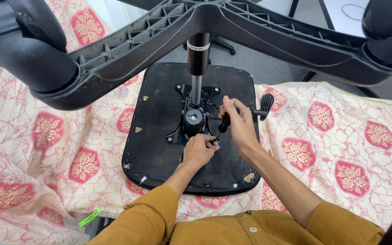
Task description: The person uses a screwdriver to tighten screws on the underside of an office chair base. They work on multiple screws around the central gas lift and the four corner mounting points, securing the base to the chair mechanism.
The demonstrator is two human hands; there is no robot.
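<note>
An office chair lies upside down on a flowered cloth. Its black seat underside (159,131) faces up, with a black metal mounting plate (191,119) and gas cylinder (198,59) rising from it. My right hand (237,121) grips a black-handled screwdriver (223,123), tip pointing down at a bolt (215,142) on the plate's near right corner. My left hand (198,149) pinches at that bolt with its fingertips, touching the screwdriver's tip.
The chair's black star base (250,27) with castors (32,59) looms close over the upper view. A black lever knob (266,105) sticks out to the right of the seat. The cream and red flowered cloth (341,136) covers the surface. A small green tag (90,217) lies at the lower left.
</note>
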